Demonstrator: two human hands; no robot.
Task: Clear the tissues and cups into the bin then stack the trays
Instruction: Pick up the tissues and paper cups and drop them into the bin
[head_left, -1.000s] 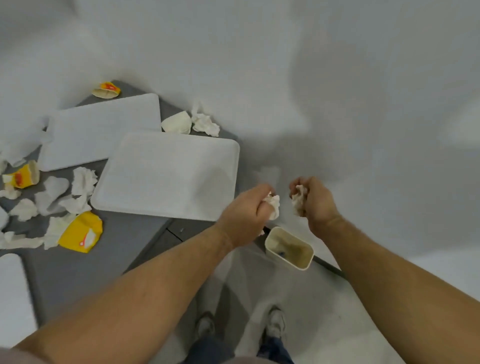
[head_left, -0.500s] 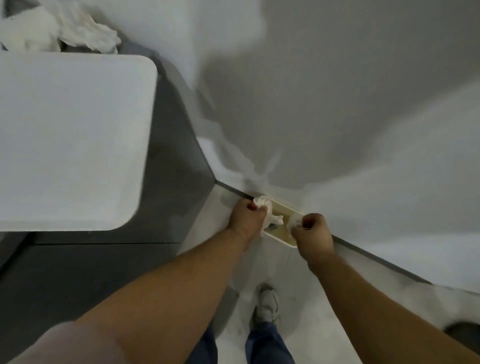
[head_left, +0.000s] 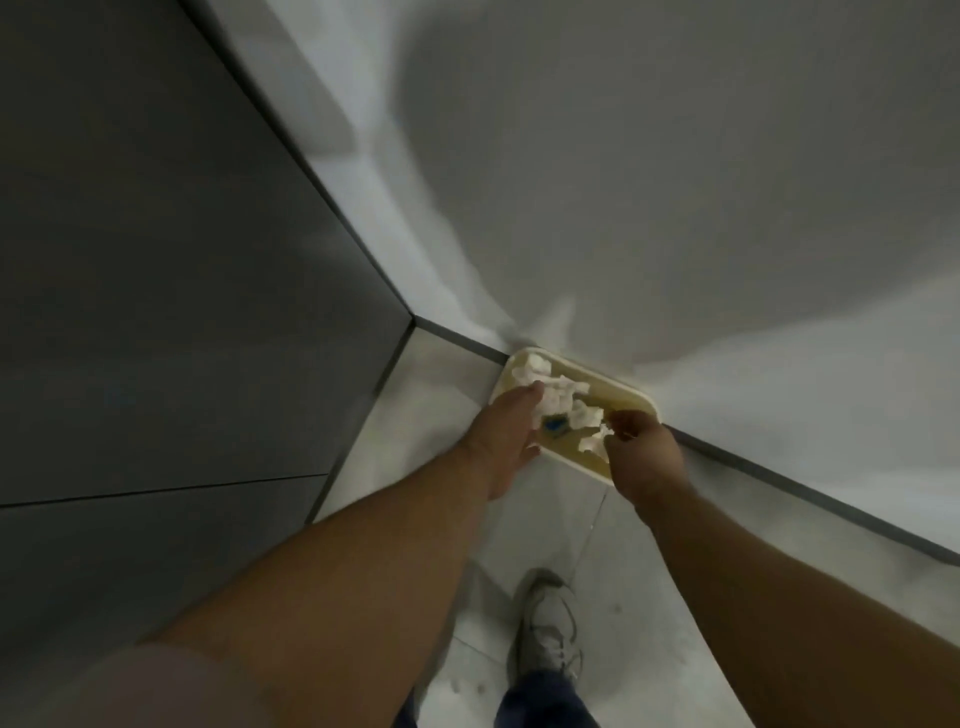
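The cream rectangular bin (head_left: 631, 397) stands on the floor against the wall's dark skirting. Several crumpled white tissues (head_left: 558, 397) lie loose inside it, with a small blue item among them. My left hand (head_left: 506, 436) is over the bin's near left rim, palm down with fingers spread, the tissues just past its fingertips. My right hand (head_left: 644, 457) hangs over the bin's right end, fingers curled, with a white tissue scrap (head_left: 595, 441) at its fingertips. Trays and cups are out of view.
The dark grey side of the table (head_left: 182, 312) fills the left, its corner close to the bin. The white wall (head_left: 675, 182) rises behind. My shoe (head_left: 550, 623) rests on the pale floor tiles below the bin.
The view dropped down to the bin, and the trays and tabletop left the frame. Both hands lowered onto the bin; the left hand's tissue now lies inside.
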